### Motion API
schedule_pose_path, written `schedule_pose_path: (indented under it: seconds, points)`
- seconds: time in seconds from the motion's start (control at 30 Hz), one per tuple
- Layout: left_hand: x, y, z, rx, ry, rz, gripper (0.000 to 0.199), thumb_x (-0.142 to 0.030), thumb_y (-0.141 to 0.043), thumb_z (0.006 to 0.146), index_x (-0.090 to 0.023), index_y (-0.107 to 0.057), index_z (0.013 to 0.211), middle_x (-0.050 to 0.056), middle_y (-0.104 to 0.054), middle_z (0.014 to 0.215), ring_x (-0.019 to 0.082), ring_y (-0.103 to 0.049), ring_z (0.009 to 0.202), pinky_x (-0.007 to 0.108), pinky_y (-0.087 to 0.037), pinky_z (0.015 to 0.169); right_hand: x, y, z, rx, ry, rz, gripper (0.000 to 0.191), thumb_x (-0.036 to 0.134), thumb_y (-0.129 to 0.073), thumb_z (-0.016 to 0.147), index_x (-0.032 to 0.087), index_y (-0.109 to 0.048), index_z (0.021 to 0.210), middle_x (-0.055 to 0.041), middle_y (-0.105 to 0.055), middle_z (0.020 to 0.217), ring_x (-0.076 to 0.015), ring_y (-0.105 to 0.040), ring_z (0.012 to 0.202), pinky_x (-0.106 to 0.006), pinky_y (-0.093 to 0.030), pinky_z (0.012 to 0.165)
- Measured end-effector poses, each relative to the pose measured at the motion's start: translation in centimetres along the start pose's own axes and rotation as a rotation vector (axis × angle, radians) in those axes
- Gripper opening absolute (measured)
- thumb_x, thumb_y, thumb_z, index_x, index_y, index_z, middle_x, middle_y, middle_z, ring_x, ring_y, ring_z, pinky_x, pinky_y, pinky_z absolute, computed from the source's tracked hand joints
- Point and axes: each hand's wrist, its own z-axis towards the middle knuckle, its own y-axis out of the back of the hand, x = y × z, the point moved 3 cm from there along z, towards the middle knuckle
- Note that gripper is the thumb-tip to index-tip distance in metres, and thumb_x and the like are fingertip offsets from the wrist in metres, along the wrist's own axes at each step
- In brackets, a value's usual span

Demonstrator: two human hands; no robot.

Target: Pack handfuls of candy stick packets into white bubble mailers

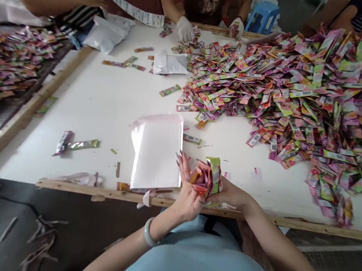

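The white worktop (110,100) fills most of the view, its wooden edge nearest the person. The great heap (295,94) of bright sachets covers its right and far side; a smaller heap (2,64) lies beyond the left edge. A blue stool (263,16) stands behind. Flat white pouches (158,155) lie fanned on the worktop, just left of the hands. The sachet bundle (206,176) is held up near the front edge, between both hands. The left hand (188,197) has its grip clamped on the bundle, fingertips reaching past it; the right hand (227,193) grips its other side, fingers partly hidden. A pale bracelet (148,232) circles the left wrist. Two loose sachets (77,143) lie well left of the pouches.
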Motion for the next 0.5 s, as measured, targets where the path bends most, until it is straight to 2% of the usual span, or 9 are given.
schedule_pose_path:
  seconds: [0.07,0.13,0.2,0.27,0.3,0.33,0.4,0.47,0.5]
  points:
    - [-1.9,0.5,0.3,0.050,-0.187,0.217,0.080,-0.085,-0.065,0.069,-0.022,-0.073,0.117,0.021,-0.060,0.142,0.044,-0.028,0.152,0.059,-0.017,0.125,-0.1,-0.2,-0.2,-0.005,0.000,0.075,0.066,0.039,-0.096,0.060,0.021,-0.070,0.118,-0.0021,-0.078,0.096,-0.0207,-0.073,0.087,-0.034,-0.059,0.087]
    - [-3.7,1.2,1.2,0.136,-0.327,0.349,0.100,-0.091,-0.059,0.068,-0.019,-0.064,0.136,0.023,-0.047,0.155,0.045,-0.021,0.155,0.061,-0.011,0.125,0.0,-0.4,-0.7,-0.058,0.007,0.145,0.062,0.035,-0.096,0.059,0.023,-0.072,0.115,-0.0020,-0.078,0.096,-0.0203,-0.074,0.085,-0.034,-0.060,0.084]
    - [-5.3,2.5,2.9,0.320,-0.400,0.382,0.113,-0.096,-0.051,0.066,-0.016,-0.055,0.145,0.024,-0.039,0.162,0.044,-0.022,0.155,0.059,-0.015,0.125,0.2,-0.2,-1.4,-0.137,0.030,0.169,0.057,0.030,-0.095,0.061,0.025,-0.073,0.113,-0.0016,-0.079,0.094,-0.0201,-0.074,0.083,-0.033,-0.062,0.079]
    - [-6.2,5.4,5.7,0.455,-0.405,0.410,0.103,-0.094,-0.042,0.075,-0.018,-0.057,0.143,0.022,-0.045,0.158,0.039,-0.037,0.149,0.051,-0.026,0.122,0.6,1.1,-2.1,-0.265,0.071,0.143,0.051,0.026,-0.094,0.061,0.025,-0.075,0.108,-0.0012,-0.079,0.089,-0.0195,-0.073,0.075,-0.032,-0.062,0.068]
    - [-6.4,7.6,7.4,0.427,-0.376,0.454,0.088,-0.085,-0.033,0.088,-0.019,-0.062,0.137,0.020,-0.055,0.150,0.034,-0.048,0.141,0.048,-0.031,0.119,0.9,2.1,-2.6,-0.359,0.100,0.132,0.047,0.025,-0.093,0.061,0.025,-0.076,0.104,-0.0010,-0.079,0.087,-0.0191,-0.072,0.070,-0.030,-0.061,0.061]
    - [-6.4,10.2,9.3,0.317,-0.325,0.554,0.073,-0.074,-0.035,0.095,-0.018,-0.066,0.129,0.019,-0.064,0.139,0.031,-0.056,0.130,0.046,-0.035,0.115,1.1,3.4,-3.0,-0.470,0.129,0.130,0.042,0.026,-0.093,0.060,0.024,-0.077,0.098,-0.0009,-0.079,0.084,-0.0185,-0.071,0.066,-0.028,-0.058,0.053]
    - [-6.0,15.3,12.7,0.127,-0.230,0.856,0.057,-0.063,-0.054,0.092,-0.015,-0.068,0.121,0.020,-0.066,0.133,0.032,-0.054,0.125,0.047,-0.032,0.114,1.2,6.0,-4.0,-0.701,0.172,0.167,0.035,0.029,-0.093,0.058,0.024,-0.076,0.088,-0.0006,-0.078,0.080,-0.0173,-0.068,0.059,-0.025,-0.050,0.042]
    - [-5.1,19.2,15.1,0.117,-0.090,1.078,0.058,-0.058,-0.069,0.082,-0.014,-0.066,0.120,0.020,-0.066,0.128,0.033,-0.050,0.122,0.048,-0.031,0.111,0.8,8.3,-4.9,-0.870,0.192,0.250,0.035,0.033,-0.093,0.054,0.024,-0.075,0.083,0.0005,-0.078,0.078,-0.0169,-0.069,0.058,-0.024,-0.048,0.041]
    - [-4.8,20.6,15.7,0.121,-0.019,1.149,0.059,-0.057,-0.073,0.078,-0.013,-0.065,0.117,0.019,-0.067,0.121,0.033,-0.050,0.118,0.047,-0.033,0.108,0.6,9.0,-5.3,-0.918,0.191,0.290,0.037,0.033,-0.093,0.052,0.024,-0.075,0.082,0.0011,-0.077,0.077,-0.0170,-0.069,0.060,-0.025,-0.050,0.044]
